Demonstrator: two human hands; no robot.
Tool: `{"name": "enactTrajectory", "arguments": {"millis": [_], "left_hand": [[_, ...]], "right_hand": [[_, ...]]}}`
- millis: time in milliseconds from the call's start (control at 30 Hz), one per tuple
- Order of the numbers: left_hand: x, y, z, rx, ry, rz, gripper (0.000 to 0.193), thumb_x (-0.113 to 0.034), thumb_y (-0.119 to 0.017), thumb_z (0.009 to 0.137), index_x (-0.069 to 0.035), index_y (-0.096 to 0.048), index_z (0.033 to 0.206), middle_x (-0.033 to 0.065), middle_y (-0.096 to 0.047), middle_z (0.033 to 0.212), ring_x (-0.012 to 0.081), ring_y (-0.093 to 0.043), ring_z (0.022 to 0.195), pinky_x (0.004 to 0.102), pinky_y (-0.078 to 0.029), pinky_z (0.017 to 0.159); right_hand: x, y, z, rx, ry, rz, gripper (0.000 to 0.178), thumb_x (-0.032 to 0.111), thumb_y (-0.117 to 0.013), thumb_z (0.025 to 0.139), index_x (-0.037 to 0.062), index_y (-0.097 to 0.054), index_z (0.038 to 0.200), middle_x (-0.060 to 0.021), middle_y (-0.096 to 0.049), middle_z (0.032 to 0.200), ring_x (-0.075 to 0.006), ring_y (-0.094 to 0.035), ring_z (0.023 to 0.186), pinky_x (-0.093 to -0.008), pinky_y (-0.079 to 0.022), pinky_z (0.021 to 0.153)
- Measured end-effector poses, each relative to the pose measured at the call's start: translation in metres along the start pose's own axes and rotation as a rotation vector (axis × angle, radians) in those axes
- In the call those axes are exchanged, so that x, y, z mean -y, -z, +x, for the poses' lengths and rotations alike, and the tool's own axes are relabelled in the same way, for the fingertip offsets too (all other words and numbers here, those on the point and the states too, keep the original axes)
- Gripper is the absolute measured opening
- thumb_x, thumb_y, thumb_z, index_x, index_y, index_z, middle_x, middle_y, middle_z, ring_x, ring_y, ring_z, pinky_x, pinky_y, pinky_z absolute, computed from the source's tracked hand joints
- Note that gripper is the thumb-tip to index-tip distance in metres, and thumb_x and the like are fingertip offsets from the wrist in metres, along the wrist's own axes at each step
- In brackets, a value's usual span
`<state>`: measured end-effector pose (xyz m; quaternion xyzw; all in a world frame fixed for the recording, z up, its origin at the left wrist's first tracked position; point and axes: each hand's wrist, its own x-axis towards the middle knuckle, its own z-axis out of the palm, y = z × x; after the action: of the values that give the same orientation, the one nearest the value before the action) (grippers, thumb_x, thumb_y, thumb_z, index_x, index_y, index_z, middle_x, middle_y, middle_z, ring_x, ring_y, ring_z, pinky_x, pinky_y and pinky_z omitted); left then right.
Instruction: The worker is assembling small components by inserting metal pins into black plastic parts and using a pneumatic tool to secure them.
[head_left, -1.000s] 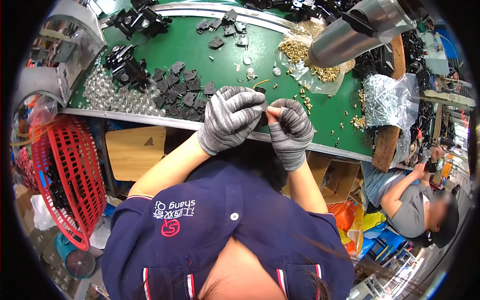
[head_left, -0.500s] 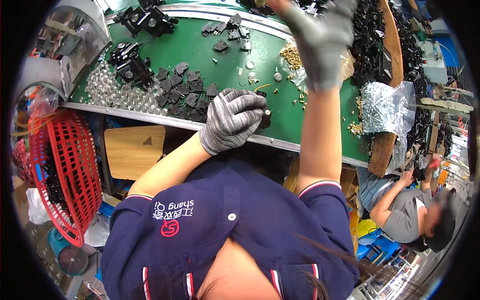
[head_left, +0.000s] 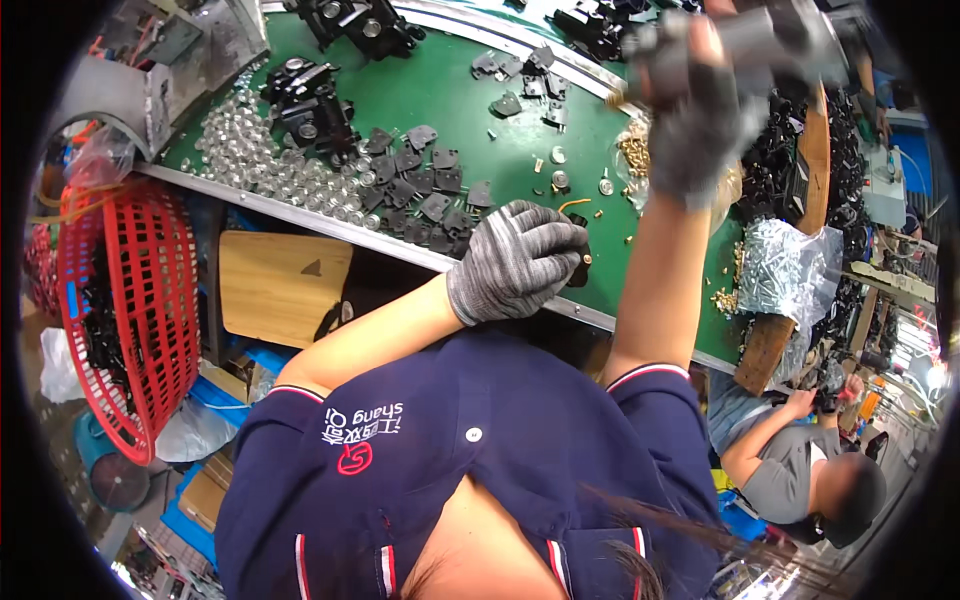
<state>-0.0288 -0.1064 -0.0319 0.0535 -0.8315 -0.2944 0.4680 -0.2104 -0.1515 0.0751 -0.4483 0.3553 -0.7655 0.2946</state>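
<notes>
My left hand [head_left: 522, 262], in a grey striped glove, rests at the table's front edge, its fingers closed over a small black part [head_left: 580, 268]. Most of that part is hidden under the glove; a thin orange wire [head_left: 574, 203] shows just beyond the fingers. Farther off to the right, my gloved right hand [head_left: 695, 130] is raised over the table with its fingers wrapped round a dark cylindrical tool [head_left: 775, 48]. Motion smears the tool, so its exact kind is unclear. Small black plates [head_left: 435, 180] lie in a group left of my left hand.
Clear round pieces [head_left: 240, 150] and black assemblies [head_left: 310, 110] cover the table's left. Brass screws [head_left: 633, 148] and a bag of silver screws [head_left: 785, 265] lie right, by a wooden strip [head_left: 768, 352]. A red basket [head_left: 130, 320] stands left; another person [head_left: 790, 470] sits right.
My right hand was stretched out, blurred; now it is closed round the dark tool at the far right. My left hand keeps its hold on the black part. The whole view has shifted slightly.
</notes>
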Motion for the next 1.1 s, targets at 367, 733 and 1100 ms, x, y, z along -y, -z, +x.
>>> {"name": "enactTrajectory", "arguments": {"millis": [367, 733, 1100], "left_hand": [[0.002, -0.003, 0.0, -0.005, 0.006, 0.031, 0.016, -0.009, -0.072, 0.068, -0.008, -0.068, 0.083, 0.0074, -0.07, 0.098, 0.0275, -0.069, 0.084, 0.0406, -0.052, 0.07], [-0.001, -0.002, 0.002, 0.017, 0.018, 0.026, 0.014, -0.004, -0.071, 0.073, -0.007, -0.067, 0.086, 0.0081, -0.07, 0.098, 0.0291, -0.069, 0.084, 0.0414, -0.053, 0.069], [-0.001, -0.005, -0.001, 0.022, 0.027, 0.006, 0.016, -0.003, -0.073, 0.072, -0.007, -0.068, 0.087, 0.0085, -0.07, 0.098, 0.0294, -0.069, 0.084, 0.0415, -0.053, 0.07]], "right_hand": [[0.059, 0.006, -0.099, -0.137, -0.363, -0.052, 0.053, 0.013, -0.07, 0.083, 0.0022, -0.044, 0.129, -0.0093, -0.058, 0.082, -0.0215, -0.062, 0.071, -0.0364, -0.055, 0.065], [0.053, 0.013, -0.102, -0.092, -0.448, -0.082, 0.052, 0.014, -0.071, 0.083, 0.0019, -0.046, 0.127, -0.0104, -0.056, 0.081, -0.0245, -0.062, 0.07, -0.0364, -0.055, 0.06], [0.049, 0.021, -0.124, -0.181, -0.358, -0.089, 0.046, 0.004, -0.067, 0.083, 0.0008, -0.049, 0.126, -0.0079, -0.061, 0.088, -0.0165, -0.062, 0.073, -0.0301, -0.054, 0.067]]}}
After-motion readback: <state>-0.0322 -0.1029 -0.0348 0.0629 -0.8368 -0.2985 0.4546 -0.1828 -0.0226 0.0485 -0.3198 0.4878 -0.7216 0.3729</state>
